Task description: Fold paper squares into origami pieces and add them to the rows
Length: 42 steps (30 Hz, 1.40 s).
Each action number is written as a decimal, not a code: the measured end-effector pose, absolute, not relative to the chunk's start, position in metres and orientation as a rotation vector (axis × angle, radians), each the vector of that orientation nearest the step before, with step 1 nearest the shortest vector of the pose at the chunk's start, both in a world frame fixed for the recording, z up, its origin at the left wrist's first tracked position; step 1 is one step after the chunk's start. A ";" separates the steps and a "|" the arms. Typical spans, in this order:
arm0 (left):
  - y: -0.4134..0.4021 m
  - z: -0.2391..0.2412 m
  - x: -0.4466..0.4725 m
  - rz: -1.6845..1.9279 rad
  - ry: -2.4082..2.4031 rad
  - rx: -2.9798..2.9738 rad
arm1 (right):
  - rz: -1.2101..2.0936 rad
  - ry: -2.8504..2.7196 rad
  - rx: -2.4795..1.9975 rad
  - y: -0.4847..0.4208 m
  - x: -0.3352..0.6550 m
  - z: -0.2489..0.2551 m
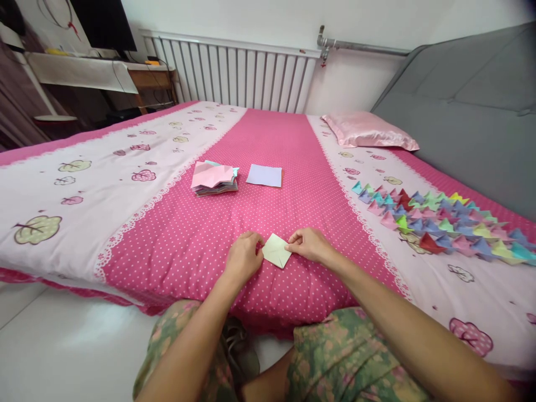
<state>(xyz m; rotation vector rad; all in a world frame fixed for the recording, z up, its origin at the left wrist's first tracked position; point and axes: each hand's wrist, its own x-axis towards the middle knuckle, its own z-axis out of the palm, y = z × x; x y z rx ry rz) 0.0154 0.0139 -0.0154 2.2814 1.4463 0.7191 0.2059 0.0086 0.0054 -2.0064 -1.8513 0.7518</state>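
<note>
Pale green folded paper square (pixel 276 250): one, lying on the pink polka-dot bedspread (pixel 192 234) near its front edge, between the hands.
Left hand (pixel 245 255): nearly closed, thumb and fingers at the paper's left corner.
Right hand (pixel 309 243): fingers curled, thumb and forefinger pinching the right corner.
Folding step: apparently mid-fold; the next move seems to call for aligned edges and a firmly pressed crease.
Lilac flat paper sheet (pixel 265 175): one on top, a brownish edge beneath.
Multicoloured paper stack (pixel 211 175): one; sheets uncountable.
Small pointed folded-paper shapes (pixel 446 225): dozens, overlapping too closely for exact counting.
</note>
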 end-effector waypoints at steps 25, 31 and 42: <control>0.005 -0.004 0.023 1.345 1.159 1.931 | 0.261 -1.968 -1.220 -0.015 0.179 0.041; 0.011 -0.003 0.021 1.217 0.816 1.192 | 0.513 -1.808 -1.233 -0.010 0.188 0.041; 0.013 -0.009 0.018 1.413 1.196 2.074 | -0.009 -2.042 -1.136 -0.009 0.188 0.034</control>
